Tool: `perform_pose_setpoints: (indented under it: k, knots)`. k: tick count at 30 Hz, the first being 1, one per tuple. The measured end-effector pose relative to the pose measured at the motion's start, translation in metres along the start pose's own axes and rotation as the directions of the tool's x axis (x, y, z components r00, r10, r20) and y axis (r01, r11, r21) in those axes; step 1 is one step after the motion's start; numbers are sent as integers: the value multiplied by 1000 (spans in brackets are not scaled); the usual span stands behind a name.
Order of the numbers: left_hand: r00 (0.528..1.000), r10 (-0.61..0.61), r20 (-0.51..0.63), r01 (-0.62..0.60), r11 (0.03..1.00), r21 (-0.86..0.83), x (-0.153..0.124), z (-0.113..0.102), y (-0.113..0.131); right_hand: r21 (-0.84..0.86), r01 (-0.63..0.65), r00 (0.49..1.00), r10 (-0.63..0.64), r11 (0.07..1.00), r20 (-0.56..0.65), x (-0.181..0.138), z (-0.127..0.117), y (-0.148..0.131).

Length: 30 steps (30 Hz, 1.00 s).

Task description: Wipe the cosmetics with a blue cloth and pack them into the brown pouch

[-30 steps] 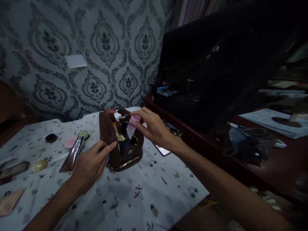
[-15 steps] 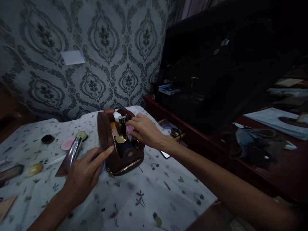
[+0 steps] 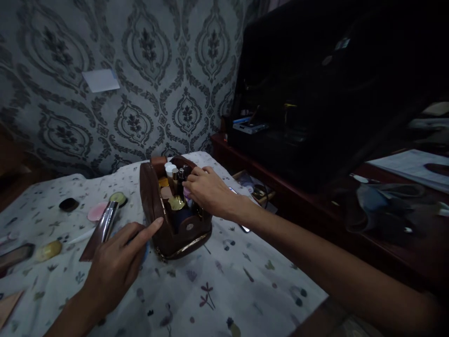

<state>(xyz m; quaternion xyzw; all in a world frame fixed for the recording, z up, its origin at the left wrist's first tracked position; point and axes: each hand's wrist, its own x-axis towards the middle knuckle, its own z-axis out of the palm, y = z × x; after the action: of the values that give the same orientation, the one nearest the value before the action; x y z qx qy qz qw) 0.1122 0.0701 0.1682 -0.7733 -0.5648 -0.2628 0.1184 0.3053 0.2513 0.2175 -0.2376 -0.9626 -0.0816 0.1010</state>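
An open brown cosmetic pouch (image 3: pixel 159 213) stands on a white flower-print cloth (image 3: pixel 224 285), packed with small bottles and jars. My right hand (image 3: pixel 206 192) reaches into its top, fingers closed on a pink tube (image 3: pixel 187 193) that is pushed down among the bottles. My left hand (image 3: pixel 117 262) rests on the cloth left of the pouch, its forefinger stretched against the pouch's side, the other fingers loosely curled. A metallic rose tube (image 3: pixel 101 229) lies just beyond that hand.
Loose cosmetics lie at the left: a black jar (image 3: pixel 68 204), a pink puff (image 3: pixel 96 211), a green-lidded jar (image 3: pixel 119 198), a yellow item (image 3: pixel 48 250). A dark wooden desk (image 3: pixel 315 206) with a black open case (image 3: pixel 333 93) stands right. Patterned wallpaper (image 3: pixel 140 84) is behind.
My right hand has lowered the pink tube from above the pouch down into it. My left hand has slid slightly back, its fingertip still at the pouch's side.
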Motion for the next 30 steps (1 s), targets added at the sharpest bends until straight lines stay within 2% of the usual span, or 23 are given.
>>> perform_pose_setpoints:
  k: [4, 8, 11, 13, 18, 25, 30]
  knots:
    - [1000, 19, 2, -19, 1000, -22, 1, -1, 1, 55, -5, 1000, 6, 998, -14, -4, -2, 1]
    - [1000, 20, 8, -20, 1000, 2, 0, -1, 1, 150, 27, 996, -14, 988, -90, -11, -7, 5]
    - [1000, 17, 6, -17, 1000, 15, 0, 1, 1, 161, 52, 993, -34, 986, -114, -13, -8, 7]
    - [1000, 14, 1, -14, 1000, 9, 0, 1, 2, 143, 54, 995, -41, 988, -88, -10, -7, 7]
    - [1000, 12, -25, -12, 1000, -14, -2, 4, 1, 86, 5, 998, -10, 996, 62, 3, -6, 2]
    - [999, 11, -33, -11, 1000, -4, -5, 9, -4, 223, 44, 981, -84, 974, 174, 12, -11, 13]
    - [999, 20, -37, -20, 1000, -8, -3, 5, -3, 240, 71, 969, -124, 968, 212, 15, -15, 16]
